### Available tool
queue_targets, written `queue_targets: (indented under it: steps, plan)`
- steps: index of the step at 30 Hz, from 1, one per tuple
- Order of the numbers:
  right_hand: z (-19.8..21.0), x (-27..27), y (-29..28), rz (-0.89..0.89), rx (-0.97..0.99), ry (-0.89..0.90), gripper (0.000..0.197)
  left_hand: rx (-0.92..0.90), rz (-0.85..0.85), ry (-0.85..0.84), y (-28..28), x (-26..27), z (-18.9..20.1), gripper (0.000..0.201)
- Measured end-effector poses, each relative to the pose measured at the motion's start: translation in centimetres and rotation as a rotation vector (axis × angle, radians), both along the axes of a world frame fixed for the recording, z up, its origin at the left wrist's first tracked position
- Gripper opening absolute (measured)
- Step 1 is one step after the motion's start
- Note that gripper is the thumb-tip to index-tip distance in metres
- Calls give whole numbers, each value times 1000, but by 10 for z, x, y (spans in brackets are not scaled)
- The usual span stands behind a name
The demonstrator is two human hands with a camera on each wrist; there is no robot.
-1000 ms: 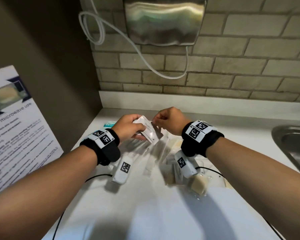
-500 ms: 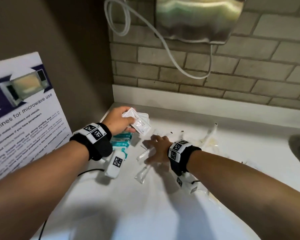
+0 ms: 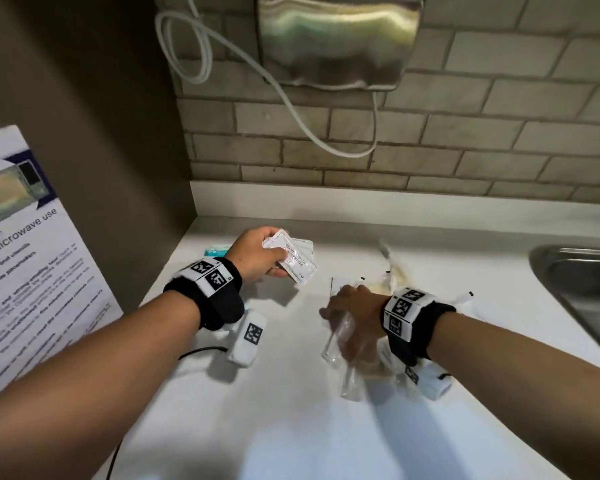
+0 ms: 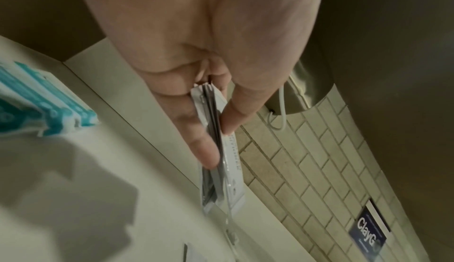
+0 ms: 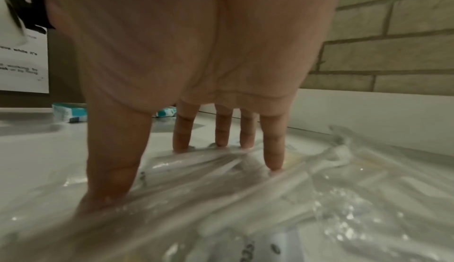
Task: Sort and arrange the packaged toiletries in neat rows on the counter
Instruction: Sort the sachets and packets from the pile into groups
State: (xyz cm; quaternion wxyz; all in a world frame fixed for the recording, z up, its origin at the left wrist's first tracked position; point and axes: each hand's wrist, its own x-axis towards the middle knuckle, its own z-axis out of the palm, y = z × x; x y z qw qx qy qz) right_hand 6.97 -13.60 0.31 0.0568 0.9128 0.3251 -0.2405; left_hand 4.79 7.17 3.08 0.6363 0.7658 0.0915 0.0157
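My left hand (image 3: 257,252) holds a small stack of flat white sachets (image 3: 293,258) above the counter's back left, thumb and fingers pinching the sachets (image 4: 221,149) edge-on in the left wrist view. My right hand (image 3: 352,306) lies palm down with straight, spread fingers (image 5: 222,130) pressing on a heap of clear plastic-wrapped toiletries (image 3: 347,351); the crinkled wrappers (image 5: 245,188) fill the foreground of the right wrist view. Teal and white packets (image 3: 217,250) lie near the left wall, also seen as the teal packets (image 4: 44,107).
The white counter (image 3: 291,427) meets a brick backsplash (image 3: 395,161). A steel sink (image 3: 582,292) sits at the right edge. A microwave-use poster (image 3: 25,265) hangs on the left wall, and a metal dispenser (image 3: 336,39) with a looped white cable is overhead.
A second ago both hands held the sachets together. The right hand let go, dropped to the counter and now presses on the clear wrappers further right; the left hand keeps the sachets.
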Motion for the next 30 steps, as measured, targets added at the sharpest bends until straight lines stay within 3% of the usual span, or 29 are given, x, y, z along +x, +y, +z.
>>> queue_targets:
  steps: [5, 6, 9, 12, 14, 18, 19, 21, 26, 30]
  plan:
    - [9, 0, -9, -55, -57, -21, 64, 29, -43, 1, -21, 7, -3, 36]
    - [14, 4, -7, -115, -38, -34, 67, 41, -52, 6, -23, 7, -5, 36]
    - [24, 24, -1, -316, 97, -59, 98, 92, -76, 23, -28, 5, -10, 36]
    - [41, 26, 8, -373, 330, 106, 126, 106, -75, 40, -31, 0, -15, 40]
    - [49, 21, 16, -302, 362, 152, 113, 103, -63, 63, -30, -4, -21, 43]
    - [34, 19, 28, -227, 350, 96, 45, 175, -109, 130, -23, -14, -34, 45]
    - [28, 19, 31, -231, 364, 117, 36, 186, -124, 149, -20, -17, -37, 46]
    - [20, 17, 37, -174, 307, 101, 35, 248, -173, 170, -13, -21, -41, 47]
    - [7, 14, 52, 0, 237, -63, 23, 725, -271, 136, -3, -23, -35, 31]
    - [-4, 13, 57, 126, 140, -205, 33, 944, -318, 163, -7, -23, -28, 28]
